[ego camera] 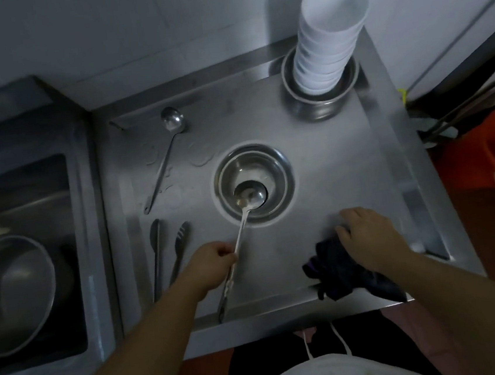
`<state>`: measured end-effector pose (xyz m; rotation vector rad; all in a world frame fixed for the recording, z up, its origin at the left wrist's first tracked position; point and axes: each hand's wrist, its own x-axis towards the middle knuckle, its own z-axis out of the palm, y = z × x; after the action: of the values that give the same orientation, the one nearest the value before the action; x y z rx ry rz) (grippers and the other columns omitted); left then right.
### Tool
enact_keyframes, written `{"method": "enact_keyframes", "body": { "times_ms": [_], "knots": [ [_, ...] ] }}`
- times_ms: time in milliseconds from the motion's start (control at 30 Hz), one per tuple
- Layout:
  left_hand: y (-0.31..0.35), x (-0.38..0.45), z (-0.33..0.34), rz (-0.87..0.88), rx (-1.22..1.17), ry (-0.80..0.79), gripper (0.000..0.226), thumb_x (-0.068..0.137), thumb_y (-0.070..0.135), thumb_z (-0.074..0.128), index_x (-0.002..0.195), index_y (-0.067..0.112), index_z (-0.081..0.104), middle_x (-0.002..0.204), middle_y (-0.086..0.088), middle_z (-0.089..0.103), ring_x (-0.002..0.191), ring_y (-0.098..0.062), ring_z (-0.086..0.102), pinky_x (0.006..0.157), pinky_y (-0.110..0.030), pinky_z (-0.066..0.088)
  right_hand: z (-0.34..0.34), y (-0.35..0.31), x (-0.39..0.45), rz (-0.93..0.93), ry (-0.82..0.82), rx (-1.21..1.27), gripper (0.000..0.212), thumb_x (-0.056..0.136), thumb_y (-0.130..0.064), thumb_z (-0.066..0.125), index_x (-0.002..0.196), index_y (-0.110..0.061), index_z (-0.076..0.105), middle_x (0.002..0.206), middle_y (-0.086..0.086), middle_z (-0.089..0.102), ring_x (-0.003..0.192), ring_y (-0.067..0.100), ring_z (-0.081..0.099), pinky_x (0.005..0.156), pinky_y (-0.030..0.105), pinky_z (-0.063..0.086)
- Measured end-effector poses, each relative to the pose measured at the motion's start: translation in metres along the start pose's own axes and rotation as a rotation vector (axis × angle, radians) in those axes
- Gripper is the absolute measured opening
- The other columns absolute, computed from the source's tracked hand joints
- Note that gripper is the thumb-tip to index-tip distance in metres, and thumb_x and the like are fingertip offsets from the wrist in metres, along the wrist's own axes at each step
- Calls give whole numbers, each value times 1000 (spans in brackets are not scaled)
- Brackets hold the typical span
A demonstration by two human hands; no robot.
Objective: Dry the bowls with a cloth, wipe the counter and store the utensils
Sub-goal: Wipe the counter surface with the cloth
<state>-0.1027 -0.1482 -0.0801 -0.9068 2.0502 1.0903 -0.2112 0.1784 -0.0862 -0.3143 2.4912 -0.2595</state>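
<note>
My left hand (210,266) grips the long handle of a steel ladle (249,195), whose cup lies inside a steel bowl (251,162) at the middle of the steel counter (344,159). My right hand (367,235) rests on a dark cloth (340,272) bunched at the counter's front right edge, fingers spread. A second ladle (164,159) lies on the left part of the counter among water drops. Steel tongs (168,256) lie near the front left.
A tall stack of white bowls (331,35) stands in steel bowls (320,103) at the back right corner. A sink (71,236) on the left holds a large steel basin (13,291). An orange bucket (486,147) stands on the floor at right.
</note>
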Motion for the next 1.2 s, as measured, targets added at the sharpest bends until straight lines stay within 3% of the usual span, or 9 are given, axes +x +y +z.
{"method": "enact_keyframes", "body": {
  "times_ms": [167, 333, 500, 700, 800, 900, 967, 1033, 1200],
  "knots": [
    [79, 28, 46, 66, -83, -42, 11, 97, 19, 70, 92, 15, 79, 88, -7, 74, 75, -16, 62, 67, -26, 48, -14, 43, 0, 61, 41, 92, 49, 106, -26, 52, 152, -8, 49, 146, 15, 57, 130, 37, 54, 108, 46, 43],
    [145, 60, 93, 93, -124, -82, 11, 98, 21, 71, 104, 29, 70, 94, 9, 70, 85, -9, 65, 69, -23, 50, -21, 81, -6, 130, 25, 124, 44, 106, -30, 49, 148, -15, 50, 143, 12, 59, 130, 35, 53, 107, 47, 44],
    [180, 85, 122, 124, -39, -83, 16, 97, 20, 69, 87, 31, 68, 85, 5, 68, 72, -10, 60, 57, -17, 45, -18, 104, -13, 194, 23, 201, 42, 108, -36, 48, 145, -17, 53, 142, 12, 59, 130, 35, 53, 107, 47, 44],
    [196, 102, 140, 103, -32, -40, 11, 96, 20, 70, 103, 27, 77, 87, 13, 69, 74, -4, 64, 59, -16, 45, -17, 113, -11, 200, -15, 306, 37, 109, -37, 47, 140, -19, 53, 136, 8, 62, 125, 31, 55, 103, 46, 46],
    [200, 107, 145, 107, -4, -4, 24, 95, 19, 70, 75, 33, 72, 81, 13, 71, 70, -7, 65, 57, -19, 49, -17, 112, -11, 197, -17, 338, 36, 108, -37, 47, 139, -19, 53, 134, 7, 63, 123, 30, 56, 103, 45, 47],
    [203, 109, 147, 146, 72, 54, 29, 94, 19, 69, 70, 33, 71, 81, 12, 72, 75, -8, 68, 67, -23, 55, -17, 111, -11, 199, -19, 352, 37, 108, -37, 48, 140, -18, 54, 136, 7, 63, 123, 29, 58, 103, 46, 48],
    [205, 108, 148, 163, 116, 68, 13, 95, 20, 67, 93, 28, 77, 97, 5, 75, 87, -19, 73, 80, -34, 62, -15, 109, -10, 192, -18, 362, 39, 108, -37, 47, 141, -16, 55, 138, 7, 62, 126, 28, 57, 105, 45, 48],
    [207, 106, 148, 178, 153, 95, 17, 95, 22, 66, 108, 24, 76, 105, 3, 75, 93, -23, 74, 81, -34, 61, -14, 107, -8, 180, -13, 354, 40, 109, -36, 46, 142, -16, 54, 139, 6, 62, 127, 26, 56, 106, 44, 47],
    [212, 104, 149, 235, 284, 146, 18, 96, 21, 63, 103, 21, 79, 110, -1, 79, 102, -25, 73, 93, -37, 58, -13, 92, 1, 122, -14, 275, 43, 109, -37, 42, 149, -22, 50, 139, 2, 59, 125, 24, 56, 106, 42, 46]
  ]
}}
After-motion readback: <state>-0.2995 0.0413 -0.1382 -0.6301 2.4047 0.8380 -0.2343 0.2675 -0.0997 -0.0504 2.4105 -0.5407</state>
